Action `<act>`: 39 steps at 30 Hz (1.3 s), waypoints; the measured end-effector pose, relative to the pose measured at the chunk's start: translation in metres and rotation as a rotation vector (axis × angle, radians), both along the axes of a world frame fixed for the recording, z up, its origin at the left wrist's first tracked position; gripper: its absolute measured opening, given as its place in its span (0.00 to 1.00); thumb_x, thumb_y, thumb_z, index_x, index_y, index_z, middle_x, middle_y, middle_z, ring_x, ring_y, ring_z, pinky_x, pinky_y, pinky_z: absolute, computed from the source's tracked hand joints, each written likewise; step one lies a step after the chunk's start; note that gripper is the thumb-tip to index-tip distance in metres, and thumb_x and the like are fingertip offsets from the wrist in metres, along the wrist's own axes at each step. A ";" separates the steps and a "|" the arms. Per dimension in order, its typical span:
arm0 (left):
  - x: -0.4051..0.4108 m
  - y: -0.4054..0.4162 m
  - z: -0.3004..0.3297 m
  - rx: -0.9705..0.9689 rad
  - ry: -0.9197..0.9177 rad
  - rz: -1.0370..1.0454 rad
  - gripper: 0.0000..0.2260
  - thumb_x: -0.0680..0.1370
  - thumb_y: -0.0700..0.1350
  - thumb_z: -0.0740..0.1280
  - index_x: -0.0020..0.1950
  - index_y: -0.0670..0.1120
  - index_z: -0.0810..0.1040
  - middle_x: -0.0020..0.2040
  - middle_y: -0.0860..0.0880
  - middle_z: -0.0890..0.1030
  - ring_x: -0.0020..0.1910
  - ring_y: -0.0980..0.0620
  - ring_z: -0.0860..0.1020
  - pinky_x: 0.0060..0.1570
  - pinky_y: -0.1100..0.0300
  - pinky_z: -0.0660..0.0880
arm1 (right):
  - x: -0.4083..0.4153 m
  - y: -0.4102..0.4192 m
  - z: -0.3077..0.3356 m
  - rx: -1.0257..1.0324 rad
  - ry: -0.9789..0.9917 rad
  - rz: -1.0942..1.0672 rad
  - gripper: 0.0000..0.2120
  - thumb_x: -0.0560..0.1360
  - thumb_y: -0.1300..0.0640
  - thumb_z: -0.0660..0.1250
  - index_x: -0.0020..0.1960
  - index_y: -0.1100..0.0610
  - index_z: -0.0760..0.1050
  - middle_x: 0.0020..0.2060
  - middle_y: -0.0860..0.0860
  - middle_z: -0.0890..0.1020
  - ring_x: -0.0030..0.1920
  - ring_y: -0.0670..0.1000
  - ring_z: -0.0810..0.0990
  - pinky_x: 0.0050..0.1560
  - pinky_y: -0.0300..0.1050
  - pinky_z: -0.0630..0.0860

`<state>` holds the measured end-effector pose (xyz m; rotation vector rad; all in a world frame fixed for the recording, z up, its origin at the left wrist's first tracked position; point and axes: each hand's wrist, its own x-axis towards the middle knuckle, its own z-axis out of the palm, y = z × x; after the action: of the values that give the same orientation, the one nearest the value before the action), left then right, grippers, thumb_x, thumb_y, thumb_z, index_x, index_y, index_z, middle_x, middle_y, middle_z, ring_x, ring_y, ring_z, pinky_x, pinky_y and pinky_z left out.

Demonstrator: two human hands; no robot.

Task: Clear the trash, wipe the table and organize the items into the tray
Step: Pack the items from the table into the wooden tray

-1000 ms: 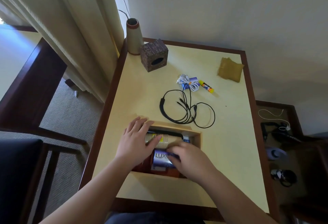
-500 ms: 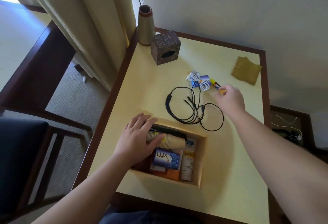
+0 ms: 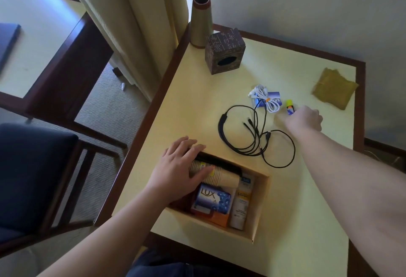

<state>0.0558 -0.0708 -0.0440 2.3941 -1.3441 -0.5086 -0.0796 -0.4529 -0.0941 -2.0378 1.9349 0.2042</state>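
Note:
A shallow tray point(image 3: 260, 206) sits in the near part of the yellow table point(image 3: 197, 105). It holds stacked paper cups point(image 3: 222, 178), a blue soap box point(image 3: 214, 198) and a white tube point(image 3: 241, 204). My left hand point(image 3: 178, 171) rests flat on the cups at the tray's left end. My right hand point(image 3: 304, 119) reaches far across and its fingers close on a small glue stick point(image 3: 289, 106) with a yellow cap. A black cable point(image 3: 252, 136) and a coiled white cable point(image 3: 267, 98) lie between tray and glue stick.
A folded olive cloth point(image 3: 334, 87) lies at the far right corner. A patterned tissue box point(image 3: 225, 50) and a tall cone vase point(image 3: 201, 19) stand at the far left corner. Curtains hang left of the table; a dark chair point(image 3: 33, 178) stands at the left.
My right hand left the soap box in the tray and reached out to the glue stick. The left hand stayed on the cups. The view shifted closer and left.

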 end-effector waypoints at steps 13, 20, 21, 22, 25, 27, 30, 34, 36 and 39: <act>0.000 0.001 0.004 -0.007 0.006 -0.016 0.29 0.81 0.70 0.60 0.75 0.55 0.70 0.74 0.53 0.71 0.79 0.52 0.59 0.73 0.44 0.68 | -0.082 0.230 0.111 0.117 -0.709 -0.030 0.04 0.78 0.48 0.73 0.49 0.48 0.81 0.40 0.41 0.84 0.41 0.39 0.81 0.41 0.39 0.74; -0.001 0.002 0.006 -0.033 0.019 -0.024 0.30 0.81 0.70 0.59 0.76 0.54 0.71 0.74 0.53 0.72 0.79 0.51 0.60 0.74 0.44 0.68 | -0.101 0.311 0.111 0.236 -0.388 0.048 0.07 0.79 0.43 0.69 0.53 0.45 0.79 0.44 0.40 0.81 0.43 0.38 0.78 0.36 0.32 0.69; 0.000 0.002 0.006 -0.035 0.014 -0.028 0.30 0.81 0.70 0.59 0.76 0.54 0.71 0.74 0.53 0.72 0.79 0.50 0.60 0.73 0.44 0.69 | -0.099 0.315 0.110 0.222 -0.304 0.095 0.08 0.80 0.42 0.67 0.53 0.44 0.78 0.44 0.40 0.80 0.43 0.39 0.77 0.34 0.32 0.68; 0.000 0.003 0.005 -0.033 0.010 -0.031 0.30 0.81 0.70 0.59 0.76 0.54 0.70 0.74 0.53 0.72 0.79 0.50 0.60 0.73 0.44 0.69 | -0.095 0.317 0.110 0.201 -0.223 0.141 0.08 0.81 0.41 0.65 0.53 0.44 0.77 0.43 0.41 0.79 0.41 0.40 0.77 0.33 0.33 0.67; 0.000 0.004 0.004 -0.028 0.000 -0.037 0.30 0.81 0.71 0.57 0.77 0.55 0.69 0.75 0.54 0.71 0.79 0.50 0.60 0.73 0.44 0.69 | -0.083 0.316 0.107 0.144 -0.041 0.246 0.10 0.82 0.41 0.60 0.50 0.45 0.75 0.41 0.43 0.76 0.38 0.45 0.77 0.32 0.37 0.70; 0.000 0.004 0.003 -0.026 0.000 -0.037 0.31 0.80 0.72 0.55 0.77 0.56 0.69 0.75 0.54 0.71 0.80 0.50 0.60 0.74 0.44 0.69 | -0.071 0.311 0.104 0.155 0.030 0.271 0.08 0.82 0.44 0.61 0.49 0.46 0.75 0.41 0.44 0.77 0.39 0.45 0.78 0.36 0.39 0.74; 0.000 0.004 0.002 -0.031 -0.002 -0.039 0.31 0.80 0.72 0.54 0.77 0.55 0.69 0.75 0.53 0.71 0.80 0.50 0.60 0.75 0.43 0.68 | -0.051 0.301 0.105 0.206 0.118 0.271 0.04 0.80 0.50 0.66 0.53 0.49 0.78 0.43 0.45 0.78 0.44 0.50 0.82 0.42 0.45 0.79; 0.001 0.005 0.000 -0.050 -0.015 -0.048 0.29 0.82 0.69 0.58 0.76 0.54 0.70 0.75 0.53 0.73 0.79 0.49 0.62 0.75 0.45 0.67 | -0.031 0.290 0.108 0.272 0.218 0.255 0.09 0.76 0.51 0.73 0.55 0.51 0.78 0.44 0.48 0.79 0.44 0.52 0.80 0.41 0.46 0.77; 0.002 0.005 -0.002 -0.050 -0.024 -0.054 0.29 0.82 0.69 0.58 0.76 0.54 0.71 0.74 0.52 0.73 0.79 0.49 0.62 0.74 0.46 0.67 | -0.027 0.288 0.109 0.292 0.254 0.254 0.11 0.74 0.51 0.76 0.53 0.51 0.77 0.40 0.48 0.78 0.41 0.52 0.78 0.39 0.46 0.74; 0.002 0.005 -0.003 -0.052 -0.018 -0.050 0.29 0.82 0.69 0.59 0.76 0.54 0.71 0.74 0.53 0.73 0.78 0.49 0.62 0.74 0.45 0.68 | -0.025 0.287 0.107 0.281 0.259 0.250 0.12 0.75 0.49 0.76 0.54 0.51 0.78 0.41 0.48 0.79 0.42 0.52 0.80 0.39 0.46 0.75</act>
<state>0.0581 -0.0662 -0.0473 2.3337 -1.4106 -0.4600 -0.1049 -0.1663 0.0130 -2.1349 1.6635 0.7874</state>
